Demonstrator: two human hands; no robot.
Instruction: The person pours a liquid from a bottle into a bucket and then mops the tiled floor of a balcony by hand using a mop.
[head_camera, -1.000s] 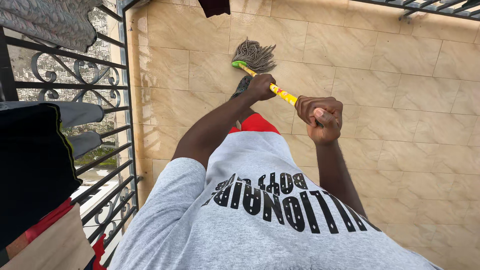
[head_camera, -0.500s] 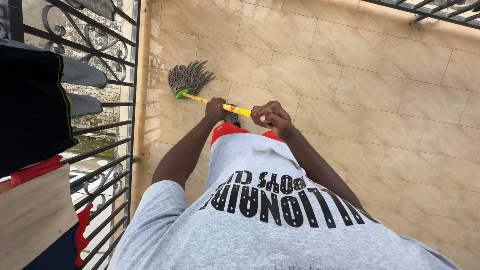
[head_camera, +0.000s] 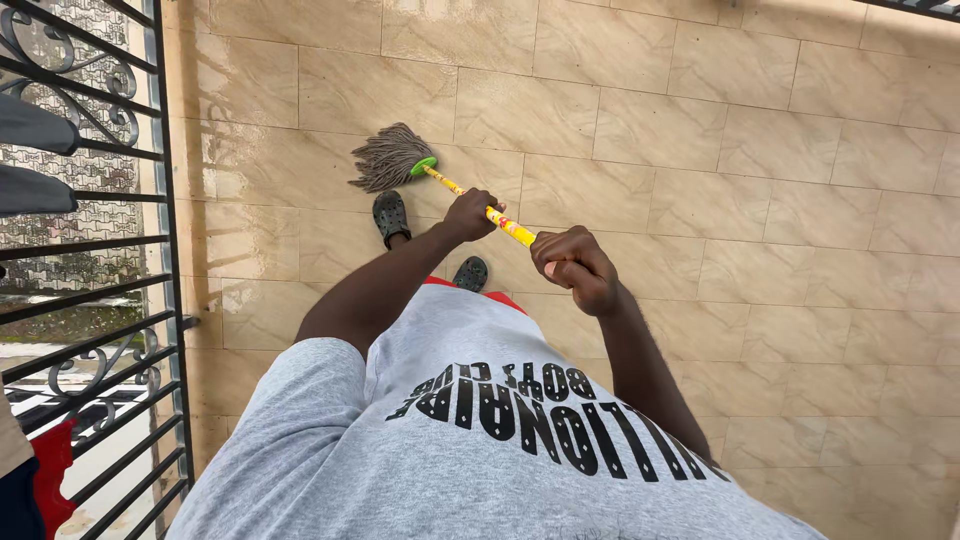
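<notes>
Both fists closed on yellow handle (head_camera: 505, 221): left hand (head_camera: 470, 213) low, right hand (head_camera: 572, 266) high | mop head (head_camera: 388, 159) pressing tiles (head_camera: 700, 120), upper-left | you're best keeping strands flat, clear of black clogs (head_camera: 390, 215).

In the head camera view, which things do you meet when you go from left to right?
Black iron railing → grey mop head → left hand → right hand, both on the yellow mop handle → bare beige floor tiles.
</notes>
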